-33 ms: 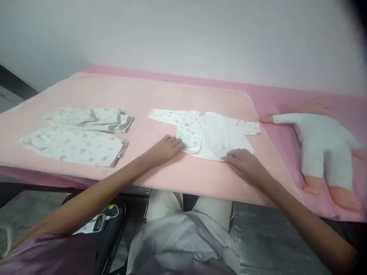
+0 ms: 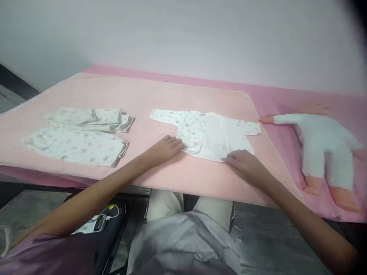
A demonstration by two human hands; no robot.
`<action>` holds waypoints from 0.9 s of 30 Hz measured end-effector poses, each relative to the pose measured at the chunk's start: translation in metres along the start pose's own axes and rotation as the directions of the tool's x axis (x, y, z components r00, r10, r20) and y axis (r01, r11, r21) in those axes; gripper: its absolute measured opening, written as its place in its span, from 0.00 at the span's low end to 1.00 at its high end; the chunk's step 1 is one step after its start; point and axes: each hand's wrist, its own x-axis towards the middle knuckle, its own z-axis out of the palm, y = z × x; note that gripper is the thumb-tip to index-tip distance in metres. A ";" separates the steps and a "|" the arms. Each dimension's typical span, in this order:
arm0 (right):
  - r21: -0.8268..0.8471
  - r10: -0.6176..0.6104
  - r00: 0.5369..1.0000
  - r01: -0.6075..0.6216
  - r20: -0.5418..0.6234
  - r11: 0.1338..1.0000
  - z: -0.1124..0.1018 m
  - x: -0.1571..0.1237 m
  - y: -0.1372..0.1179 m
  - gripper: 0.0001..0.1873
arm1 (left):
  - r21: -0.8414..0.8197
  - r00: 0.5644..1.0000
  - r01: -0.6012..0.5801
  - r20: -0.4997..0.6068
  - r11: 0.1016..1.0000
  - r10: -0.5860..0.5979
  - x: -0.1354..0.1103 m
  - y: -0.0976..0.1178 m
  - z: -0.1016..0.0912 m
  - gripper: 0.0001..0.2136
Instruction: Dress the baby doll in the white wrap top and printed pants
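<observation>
Both L hand (image 2: 169, 148) & R hand (image 2: 243, 162) touch hem of baby jacket (image 2: 190, 133) nr blanket's (image 2: 142, 135) front edge, prob. to hold it flat; fingers together, can't tell if gripping.

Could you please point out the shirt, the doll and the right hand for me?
Shirt (image 2: 214, 133): head view, on the white middle part of its body.
Doll (image 2: 325, 135): head view, on its white-clad torso.
Right hand (image 2: 244, 162): head view, on the back of the hand.
</observation>
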 end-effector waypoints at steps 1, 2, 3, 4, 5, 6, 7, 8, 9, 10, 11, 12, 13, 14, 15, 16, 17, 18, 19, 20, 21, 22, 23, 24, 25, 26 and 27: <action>0.021 -0.015 1.000 0.015 0.002 1.000 -0.002 -0.001 0.000 0.13 | -0.012 1.000 -0.008 0.003 1.000 0.008 -0.004 -0.003 -0.002 0.13; 0.046 -0.016 1.000 0.016 0.002 0.999 -0.004 -0.002 0.000 0.12 | -0.031 1.000 -0.011 0.005 0.999 0.012 -0.006 -0.005 -0.005 0.13; 0.076 -0.003 1.000 0.002 0.001 0.997 -0.007 -0.001 -0.001 0.12 | -0.058 1.000 -0.011 0.004 0.998 0.012 -0.008 -0.006 -0.008 0.12; 0.111 0.025 1.000 -0.025 -0.002 0.993 -0.009 0.000 -0.002 0.11 | -0.094 1.000 -0.010 0.000 0.996 0.010 -0.008 -0.005 -0.011 0.13; 0.150 0.069 0.998 -0.067 -0.005 0.986 -0.011 0.004 -0.004 0.11 | -0.137 1.000 -0.004 -0.004 0.991 0.004 -0.005 -0.003 -0.014 0.13; 0.192 0.128 0.992 -0.124 -0.005 0.973 -0.013 0.009 -0.008 0.11 | -0.183 1.000 0.010 -0.008 0.983 -0.011 -0.001 -0.001 -0.016 0.15; 0.237 0.197 0.980 -0.191 0.001 0.953 -0.014 0.016 -0.012 0.12 | -0.229 0.999 0.033 -0.009 0.973 -0.036 0.005 0.002 -0.018 0.17; 0.279 0.268 0.963 -0.261 0.013 0.924 -0.015 0.026 -0.017 0.13 | -0.275 0.997 0.069 -0.008 0.959 -0.074 0.014 0.003 -0.019 0.20; 0.313 0.334 0.942 -0.327 0.032 0.892 -0.015 0.038 -0.023 0.14 | -0.323 0.991 0.122 -0.007 0.939 -0.132 0.026 0.003 -0.018 0.22; 0.336 0.392 0.919 -0.386 0.054 0.859 -0.014 0.051 -0.029 0.16 | -0.373 0.979 0.189 -0.002 0.908 -0.205 0.039 0.001 -0.017 0.24; 0.346 0.440 0.894 -0.440 0.082 0.829 -0.011 0.065 -0.035 0.18 | -0.422 0.958 0.264 0.010 0.867 -0.287 0.055 -0.004 -0.014 0.24; 0.346 0.482 0.868 -0.493 0.124 0.798 -0.008 0.080 -0.040 0.20 | -0.466 0.927 0.346 0.037 0.814 -0.373 0.073 -0.009 -0.010 0.24; 0.342 0.520 0.837 -0.546 0.173 0.765 -0.003 0.095 -0.045 0.23 | -0.494 0.890 0.431 0.093 0.755 -0.447 0.092 -0.016 -0.006 0.24; 0.335 0.552 0.803 -0.596 0.227 0.730 0.002 0.108 -0.049 0.25 | -0.496 0.849 0.513 0.175 0.700 -0.499 0.111 -0.023 -0.002 0.25; 0.326 0.572 0.772 -0.635 0.276 0.700 0.008 0.121 -0.052 0.26 | -0.468 0.808 0.586 0.275 0.661 -0.521 0.131 -0.030 0.003 0.26; 0.321 0.580 0.751 -0.660 0.316 0.679 0.013 0.131 -0.053 0.26 | -0.420 0.769 0.639 0.367 0.644 -0.524 0.149 -0.037 0.007 0.27; 0.328 0.581 0.739 -0.672 0.340 0.664 0.018 0.139 -0.054 0.25 | -0.366 0.740 0.667 0.430 0.649 -0.518 0.165 -0.042 0.011 0.27; 0.349 0.580 0.738 -0.675 0.345 0.651 0.022 0.146 -0.055 0.23 | -0.321 0.723 0.675 0.471 0.665 -0.506 0.178 -0.047 0.013 0.26; 0.382 0.580 0.742 -0.671 0.336 0.636 0.024 0.152 -0.055 0.22 | -0.289 0.719 0.668 0.486 0.686 -0.496 0.189 -0.051 0.016 0.25; 0.429 0.583 0.746 -0.664 0.322 0.613 0.024 0.157 -0.055 0.21 | -0.272 0.725 0.655 0.490 0.705 -0.484 0.196 -0.055 0.017 0.24; 0.487 0.587 0.751 -0.651 0.302 0.582 0.024 0.162 -0.056 0.21 | -0.272 0.733 0.641 0.494 0.718 -0.468 0.200 -0.059 0.018 0.23; 0.550 0.590 0.759 -0.628 0.275 0.550 0.023 0.167 -0.057 0.21 | -0.284 0.738 0.632 0.504 0.721 -0.449 0.202 -0.065 0.018 0.23; 0.612 0.585 0.775 -0.589 0.242 0.528 0.022 0.174 -0.058 0.21 | -0.302 0.739 0.630 0.516 0.715 -0.433 0.201 -0.072 0.018 0.23; 0.668 0.566 0.800 -0.535 0.201 0.518 0.022 0.181 -0.059 0.20 | -0.321 0.736 0.636 0.526 0.702 -0.427 0.198 -0.081 0.017 0.24; 0.715 0.528 0.836 -0.461 0.150 0.526 0.023 0.188 -0.060 0.20 | -0.336 0.728 0.651 0.530 0.681 -0.435 0.193 -0.091 0.017 0.25; 0.748 0.471 0.878 -0.368 0.085 0.552 0.025 0.196 -0.061 0.18 | -0.350 0.717 0.673 0.525 0.652 -0.458 0.187 -0.103 0.018 0.27; 0.763 0.391 0.920 -0.265 0.017 0.590 0.029 0.203 -0.062 0.16 | -0.352 0.698 0.702 0.517 0.619 -0.496 0.180 -0.116 0.019 0.28</action>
